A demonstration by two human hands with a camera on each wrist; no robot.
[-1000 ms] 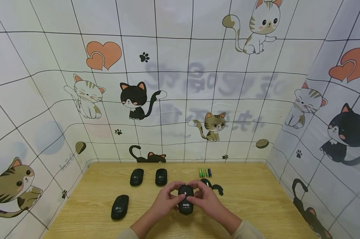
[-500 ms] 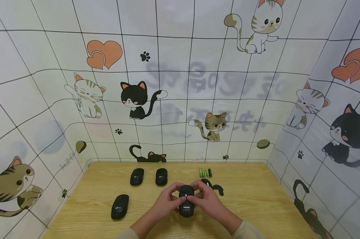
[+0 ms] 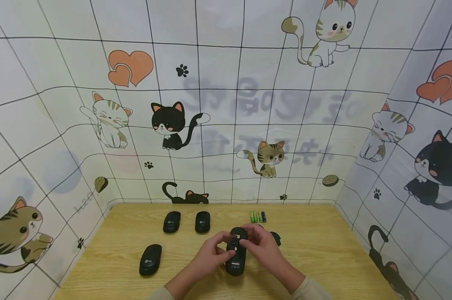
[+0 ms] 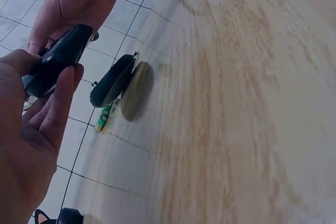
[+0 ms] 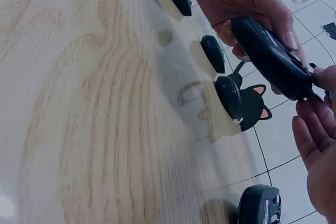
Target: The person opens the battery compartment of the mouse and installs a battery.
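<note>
A black computer mouse (image 3: 235, 265) is held above the table with its labelled underside towards the head camera. My left hand (image 3: 209, 253) grips it from the left, thumb across the underside. At its upper end my right hand (image 3: 265, 248) pinches a small black battery cover (image 3: 234, 242), tilted off the underside; a pale spot shows in the opening behind it. From the right wrist view, the mouse (image 5: 268, 59) lies between both hands, with the cover's thin edge (image 5: 316, 70) by my right thumb. Right fingers partly hide the cover.
Black mice stand at the back left (image 3: 172, 222), back centre (image 3: 202, 222) and front left (image 3: 150, 260) of the wooden table (image 3: 308, 266). Several small batteries (image 3: 257, 216) lie in a row at the back. A black part (image 3: 276, 238) shows behind my right hand. Patterned cloth surrounds the table.
Both thumbs pressed on the mouse's underside before; now the battery cover is tilted away from it. My right hand has moved slightly up and right, uncovering an opening, and the mouse has tilted.
</note>
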